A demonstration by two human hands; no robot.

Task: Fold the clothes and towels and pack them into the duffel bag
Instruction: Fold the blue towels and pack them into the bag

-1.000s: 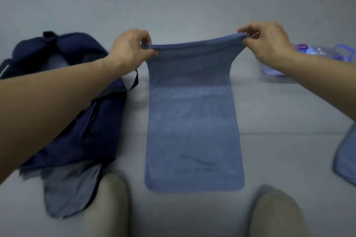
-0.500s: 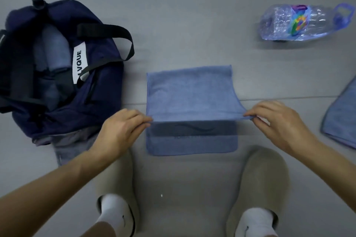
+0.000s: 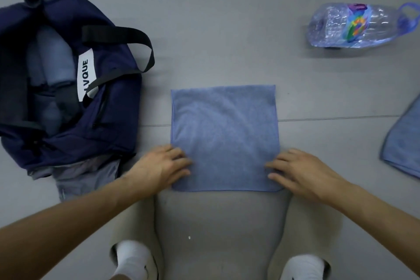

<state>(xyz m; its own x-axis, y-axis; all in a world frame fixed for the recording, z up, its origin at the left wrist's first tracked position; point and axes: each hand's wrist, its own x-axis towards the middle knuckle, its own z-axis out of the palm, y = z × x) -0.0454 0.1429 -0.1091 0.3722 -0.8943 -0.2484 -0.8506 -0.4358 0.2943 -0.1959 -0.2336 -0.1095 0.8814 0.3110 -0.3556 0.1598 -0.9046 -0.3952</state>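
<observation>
Both of my hands lie flat and hold nothing. The left hand (image 3: 162, 167) rests its straight fingers on the towel's edge at about 8 o'clock. The right hand (image 3: 302, 173) does the same at about 4 o'clock, fingers spread over the near corner. Neither pinches the cloth; I read it as pressing the fold down.

The blue towel (image 3: 225, 136) lies on the grey floor (image 3: 227, 29) straight ahead of me, a neat rectangle with its edges lined up. It looks doubled over, though I cannot count the layers from here.

Taking the towel as the dial's centre, the navy duffel bag (image 3: 118, 98) sits at 9 to 10 o'clock, near it but not touching, its mouth open. Inside I make out pale blue rolled pieces (image 3: 56, 59), so some packing is done. A grey garment (image 3: 88, 179) pokes out from under the bag's near end at 8 o'clock, crumpled; I judge it is not yet folded.

At 3 o'clock, well apart, another blue cloth (image 3: 404, 143) runs off the frame's edge, lying loose. At 1 to 2 o'clock a crushed plastic bottle (image 3: 354, 26) lies on its side, no part of the job.

My estimate is that the task is partway through. This towel likely wants a further fold or a roll to match what is in the bag, then goes in. The cloth on the right and the grey garment come after. How much room the bag has left I cannot tell.
</observation>
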